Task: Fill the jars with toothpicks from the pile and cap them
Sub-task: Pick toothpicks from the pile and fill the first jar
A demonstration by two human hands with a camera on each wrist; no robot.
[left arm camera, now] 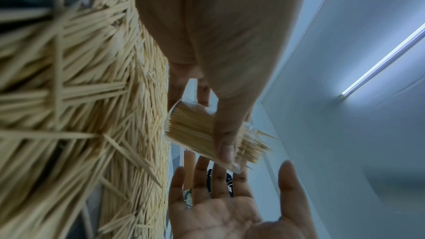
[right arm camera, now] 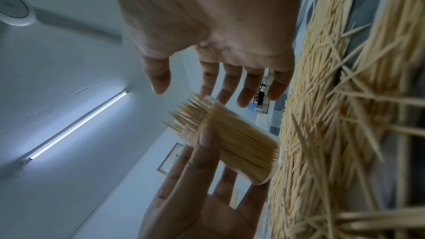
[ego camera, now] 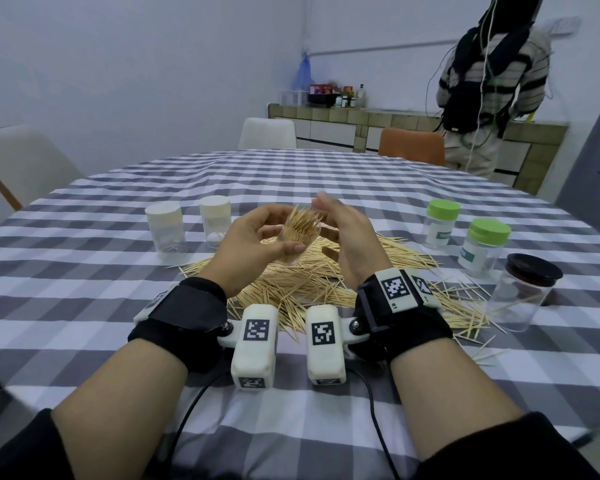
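The left hand [ego camera: 253,242] is gripping an overfull jar [ego camera: 297,242]; the right hand [ego camera: 347,244] is hovering slack-fingered; protruding toothpicks [ego camera: 303,218] are risking spilling onto the bench [ego camera: 84,306].

The left hand [ego camera: 253,244] covers much of the clear jar [ego camera: 297,244], so from the head view its base is hidden. In both wrist views the toothpick pile [left arm camera: 76,115] smears into blur and runs off the frame edges. Labels on the two green-capped jars [ego camera: 442,223] near the bench's right edge are too small to read. The standing person [ego camera: 482,84] is cut off at the top edge.
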